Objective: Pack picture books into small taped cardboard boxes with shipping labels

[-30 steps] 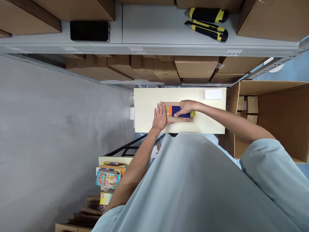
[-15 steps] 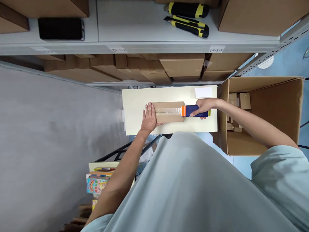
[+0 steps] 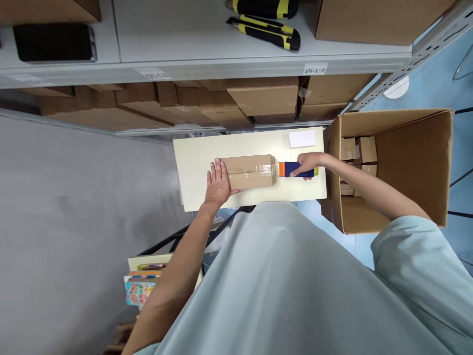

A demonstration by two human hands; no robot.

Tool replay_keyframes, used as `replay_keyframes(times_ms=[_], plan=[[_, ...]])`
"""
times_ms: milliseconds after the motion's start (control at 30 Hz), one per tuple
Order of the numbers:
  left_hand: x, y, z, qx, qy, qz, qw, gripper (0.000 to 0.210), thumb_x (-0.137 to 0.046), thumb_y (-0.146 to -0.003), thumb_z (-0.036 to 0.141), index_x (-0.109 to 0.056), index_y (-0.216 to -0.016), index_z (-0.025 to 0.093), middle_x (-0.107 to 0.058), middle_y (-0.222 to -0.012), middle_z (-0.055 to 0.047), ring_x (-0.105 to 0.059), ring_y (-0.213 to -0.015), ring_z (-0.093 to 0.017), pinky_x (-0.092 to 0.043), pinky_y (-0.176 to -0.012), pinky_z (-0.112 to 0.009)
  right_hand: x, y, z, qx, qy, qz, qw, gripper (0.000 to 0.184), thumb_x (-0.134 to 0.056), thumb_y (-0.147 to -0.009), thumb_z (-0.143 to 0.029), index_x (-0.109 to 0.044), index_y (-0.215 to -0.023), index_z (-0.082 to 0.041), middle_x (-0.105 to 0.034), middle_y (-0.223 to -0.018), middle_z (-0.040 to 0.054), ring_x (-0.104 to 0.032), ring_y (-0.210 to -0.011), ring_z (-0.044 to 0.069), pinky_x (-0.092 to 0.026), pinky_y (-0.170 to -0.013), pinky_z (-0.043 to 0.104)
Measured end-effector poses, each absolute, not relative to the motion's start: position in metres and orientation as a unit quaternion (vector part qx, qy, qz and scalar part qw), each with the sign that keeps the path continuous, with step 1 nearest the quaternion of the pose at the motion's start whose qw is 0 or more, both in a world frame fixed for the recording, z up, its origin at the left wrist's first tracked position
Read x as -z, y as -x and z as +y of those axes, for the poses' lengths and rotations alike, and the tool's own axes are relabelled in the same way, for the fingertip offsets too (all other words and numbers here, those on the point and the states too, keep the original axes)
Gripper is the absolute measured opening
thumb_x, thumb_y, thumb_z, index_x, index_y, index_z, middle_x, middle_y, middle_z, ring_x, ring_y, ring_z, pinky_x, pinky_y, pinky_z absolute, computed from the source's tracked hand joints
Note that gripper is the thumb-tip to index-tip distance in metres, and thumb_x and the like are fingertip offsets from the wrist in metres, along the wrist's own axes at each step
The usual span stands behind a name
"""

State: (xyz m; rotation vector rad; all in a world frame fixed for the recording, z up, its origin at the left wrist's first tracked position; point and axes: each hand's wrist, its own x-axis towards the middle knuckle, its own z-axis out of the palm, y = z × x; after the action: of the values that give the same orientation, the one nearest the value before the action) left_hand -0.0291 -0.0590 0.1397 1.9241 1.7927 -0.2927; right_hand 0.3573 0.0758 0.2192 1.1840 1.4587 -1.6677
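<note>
A narrow brown cardboard box [image 3: 246, 178] lies on a pale yellow board [image 3: 195, 192], with shiny clear tape along its top seam. My left hand [image 3: 218, 185] rests flat on the box's left end, fingers stretched out and the thumb lying along the near side. Closed in my right hand [image 3: 309, 161] is a dark blue tape dispenser [image 3: 301, 170] with an orange front end. That front end points at the box's right end, a small gap away. Part of the dispenser is hidden under my fingers.
A white paper slip [image 3: 302, 138] lies on the board's far right. At right stands an open large carton [image 3: 414, 170] holding several small boxes. The shelf ahead bears two utility knives [image 3: 268, 32], a black phone [image 3: 55, 43] and cartons. Colourful books [image 3: 142, 291] sit lower left.
My right hand has drawn the tape dispenser off the box's right end, leaving a small gap. The left hand stays on the box. The whole view has shifted.
</note>
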Motion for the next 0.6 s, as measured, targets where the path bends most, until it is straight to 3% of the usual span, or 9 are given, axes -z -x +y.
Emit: replay_keyframes(times_ms=[167,333,500,600], plan=[[-0.135,0.032,-0.060,0.092,-0.713,0.654,0.235,0.140,-0.064,-0.089,0.084,-0.001,-0.173,-0.008,0.003,-0.181,-0.036,0.006,-0.170,-0.050,-0.008,-0.136,-0.067,-0.216,-0.338,0.066,0.564,-0.477,0.591,0.325,0.037,-0.078,-0.099,-0.049,-0.074,-0.101,-0.012,-0.082,-0.077,0.0075,-0.079,-0.070,0.022,-0.061,-0.073,0.031],[-0.132,0.034,-0.062,0.081,-0.724,0.646,0.226,0.141,-0.066,-0.087,0.085,-0.005,-0.173,-0.009,0.000,-0.180,-0.037,0.004,-0.170,-0.052,-0.009,-0.135,-0.068,-0.224,-0.306,0.035,0.445,-0.518,0.660,0.313,0.034,-0.070,-0.102,-0.048,-0.076,-0.114,-0.016,-0.083,-0.081,0.0074,-0.082,-0.083,0.027,-0.060,-0.082,0.036],[-0.130,0.036,-0.064,0.051,-0.736,0.638,0.223,0.144,-0.066,-0.084,0.088,-0.007,-0.173,-0.008,-0.002,-0.179,-0.038,0.002,-0.170,-0.052,-0.008,-0.134,-0.071,-0.224,-0.281,0.001,0.318,-0.592,0.674,0.307,0.032,-0.067,-0.103,-0.044,-0.076,-0.122,-0.020,-0.082,-0.117,0.0164,-0.078,-0.112,0.034,-0.059,-0.091,0.041],[-0.127,0.039,-0.066,0.027,-0.743,0.629,0.228,0.142,-0.064,-0.085,0.089,-0.010,-0.173,-0.008,-0.004,-0.179,-0.039,0.001,-0.170,-0.052,-0.006,-0.134,-0.071,-0.222,-0.273,-0.013,0.286,-0.621,0.667,0.295,0.033,-0.066,-0.104,-0.043,-0.076,-0.126,-0.021,-0.079,-0.127,0.0184,-0.076,-0.118,0.034,-0.058,-0.094,0.040]])
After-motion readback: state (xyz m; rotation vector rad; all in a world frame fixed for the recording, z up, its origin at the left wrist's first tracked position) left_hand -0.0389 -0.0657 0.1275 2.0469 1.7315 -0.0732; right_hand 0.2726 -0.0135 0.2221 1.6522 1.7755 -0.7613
